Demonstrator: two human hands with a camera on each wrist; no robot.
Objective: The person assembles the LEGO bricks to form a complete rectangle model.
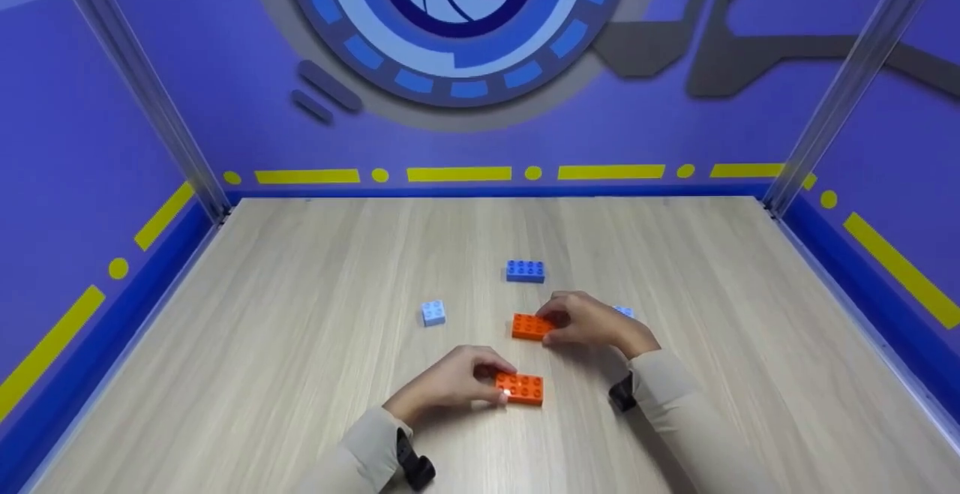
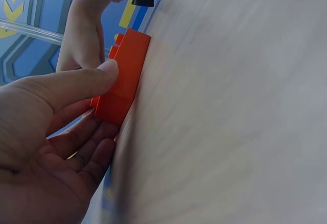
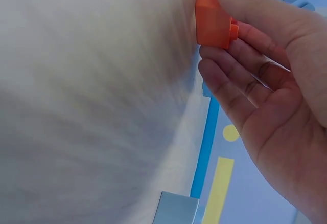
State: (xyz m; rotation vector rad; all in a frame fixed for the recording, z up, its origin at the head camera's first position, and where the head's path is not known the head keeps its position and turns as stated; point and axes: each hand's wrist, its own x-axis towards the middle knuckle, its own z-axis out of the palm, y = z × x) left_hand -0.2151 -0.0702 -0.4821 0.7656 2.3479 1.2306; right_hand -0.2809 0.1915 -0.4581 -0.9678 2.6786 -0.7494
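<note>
Two orange toy bricks with studs on top lie on the wooden table. My left hand [image 1: 456, 380] pinches the left end of the nearer orange brick [image 1: 529, 389] between thumb and fingers; in the left wrist view, the thumb presses the side of that brick [image 2: 129, 65]. Farther back, my right hand [image 1: 589, 319] grips the right end of the other orange brick [image 1: 528, 327]. The right wrist view shows the thumb on one face of this brick [image 3: 212, 22], with the fingers behind it. Both bricks sit flat, apart from each other.
Behind the farther orange brick stands a blue brick [image 1: 525, 271]. A small light-blue brick [image 1: 433, 313] is to the left. Another light-blue brick [image 1: 624, 311] is partly hidden behind my right hand. Blue-purple printed walls [image 1: 480, 142] enclose the table's [image 1: 315, 291] back and sides.
</note>
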